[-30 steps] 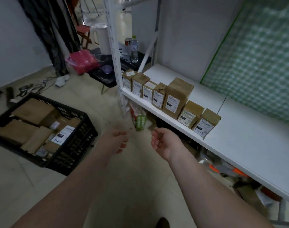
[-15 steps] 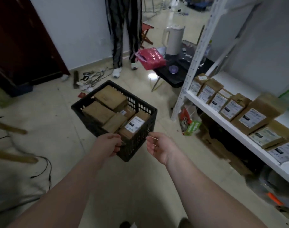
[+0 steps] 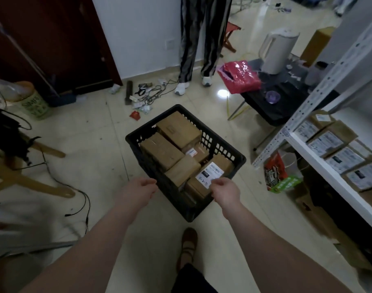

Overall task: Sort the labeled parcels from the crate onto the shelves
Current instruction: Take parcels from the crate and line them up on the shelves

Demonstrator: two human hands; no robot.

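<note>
Shelf-sorting job: a person is reaching w/ both hands toward a black crate sitting on the floor at 12 o'clock, w/ brown parcels packing it tight. The left hand is hanging over the near rim. The right hand is hovering over the labeled parcel at the crate's 5 o'clock corner. Both grips are lying loose, fingers half-curled, holding nothing.

Risks, as judged: the parcel is sitting wedged btwn neighbours, so a pull from one corner is risking a tilt or a drop. A misread label is risking the wrong slot on the shelf at 3 o'clock, where sorted parcels are already standing in a row, labels facing out.

Writing: the label's small print is blurring out; a handwritten mark is showing, possibly "4-2". A bucket at 10 o'clock is carrying green lettering, illegible.
</note>
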